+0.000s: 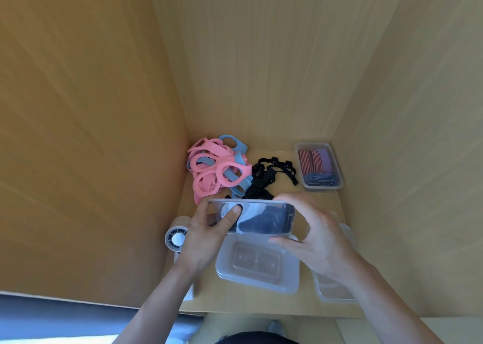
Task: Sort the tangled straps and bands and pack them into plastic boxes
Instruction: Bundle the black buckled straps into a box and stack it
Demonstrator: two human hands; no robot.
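I see the clear plastic box (264, 219) held up off the bench (324, 207), tilted, with dark straps packed inside it. My view shows the left hand (206, 235) gripping its left end, thumb pressed flat on the near face. The right hand (318, 239) grips the right end, its fingers (295, 203) curled over the top edge and the thumb underneath. Just below the held box, an empty clear box (257, 265) sits on the bench. To its right is a stack of clear lids (332, 290), partly hidden by the right wrist. Behind the hands lies a tangle of black straps (271, 173), touching a heap of pink and blue bands (214, 168) in the back left corner. At the back right stands a box of striped bands (319, 166). A white round object (175, 239) is beside the left wrist.
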